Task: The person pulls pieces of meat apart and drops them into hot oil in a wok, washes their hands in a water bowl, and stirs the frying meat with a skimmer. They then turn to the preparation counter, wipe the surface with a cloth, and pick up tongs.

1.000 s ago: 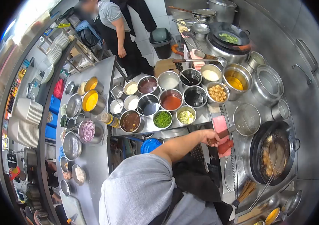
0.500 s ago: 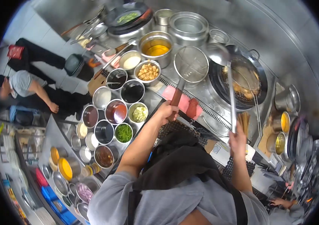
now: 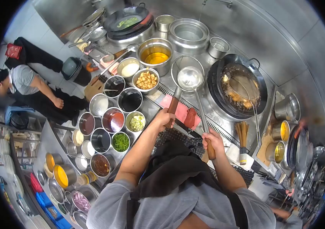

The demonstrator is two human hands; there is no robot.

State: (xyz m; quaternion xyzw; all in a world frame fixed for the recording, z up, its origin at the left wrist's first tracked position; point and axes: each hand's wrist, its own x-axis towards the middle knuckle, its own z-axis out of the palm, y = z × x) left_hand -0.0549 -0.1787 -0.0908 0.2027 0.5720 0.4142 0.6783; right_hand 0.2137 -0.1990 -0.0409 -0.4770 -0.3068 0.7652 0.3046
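The wok (image 3: 263, 82) of bubbling oil sits on the steel counter, with browned pieces of food (image 3: 246, 104) in the oil and a wire skimmer (image 3: 244, 89) resting inside, its long handle reaching over the rim toward the person. Just left of the wok, the left hand (image 3: 167, 118) is closed around the wooden handle of a round strainer (image 3: 175, 63). The right hand (image 3: 213, 141), on the near side of the wok and a little left, grips the wooden handle of a ladle (image 3: 190, 78). The ladle's bowl overlaps the strainer's mesh, left of the wok; whether they touch cannot be told. Nearer the person than the wok lies a bundled stick brush (image 3: 242, 133), while a pink cloth (image 3: 166, 100) with a red item (image 3: 190, 117) on it is to the wok's near left. Farther left of the wok are a pot of orange liquid (image 3: 156, 57) and a bowl of browned cubes (image 3: 146, 80). Well apart from the wok, at far left, stands another person (image 3: 28, 82) in a dark apron.
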